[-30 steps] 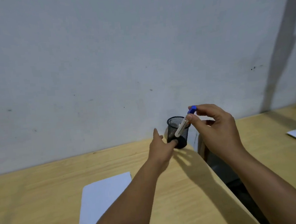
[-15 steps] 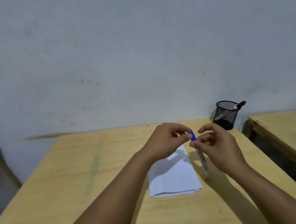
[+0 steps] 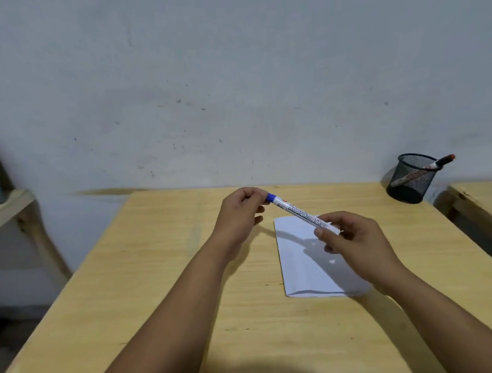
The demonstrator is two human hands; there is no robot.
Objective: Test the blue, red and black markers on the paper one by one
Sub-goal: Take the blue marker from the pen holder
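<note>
The blue marker, white-barrelled with a blue cap, is held level above the far end of the white paper. My right hand grips its barrel. My left hand pinches the blue cap end with fingertips. A black mesh pen cup stands at the table's far right corner with a red-tipped marker leaning out of it; the black marker cannot be made out.
The wooden table backs onto a grey wall. A second wooden table stands to the right across a gap. To the left is a wooden shelf edge with a grey object on it.
The marker came out of the mesh cup in my right hand and over the paper. My left hand took hold of the cap end, and the marker has swung from steep to nearly level.
</note>
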